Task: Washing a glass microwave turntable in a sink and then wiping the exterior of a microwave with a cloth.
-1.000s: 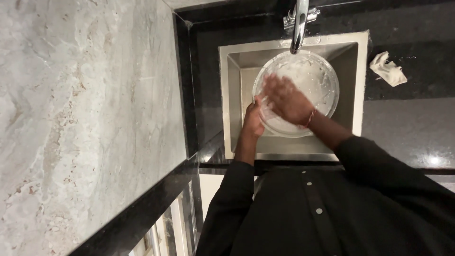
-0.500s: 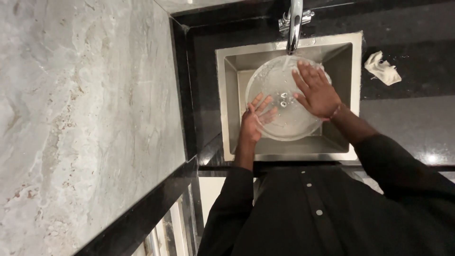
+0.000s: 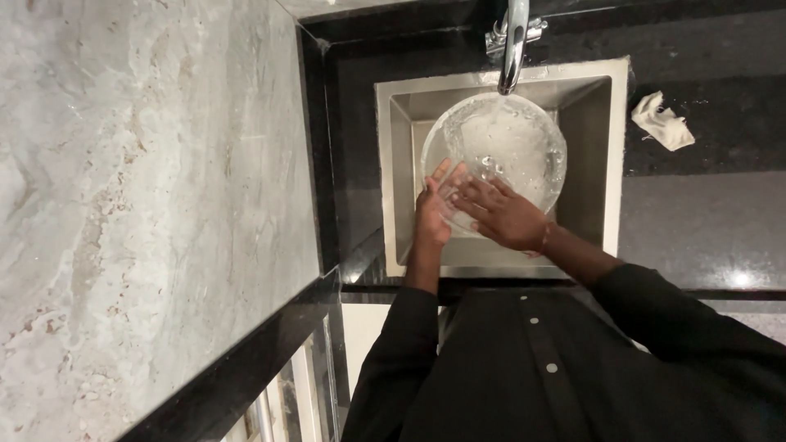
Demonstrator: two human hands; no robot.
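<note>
The left hand (image 3: 431,214) props a clear glass bowl (image 3: 499,147) from beneath, fingers spread — the right hand (image 3: 501,214) lies flat inside its near edge, fingers splayed. Beyond both hands, the tap (image 3: 513,41) overhangs the bowl in the steel sink (image 3: 591,115).

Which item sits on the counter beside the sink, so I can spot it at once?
Start at the steel sink under the tap. On the black countertop right of it lies a crumpled white cloth. It is the only loose, pale thing on that dark surface.

Clear wet glass bowl (image 3: 508,139), brushed steel sink (image 3: 594,164), glossy black stone counter (image 3: 704,221)
</note>
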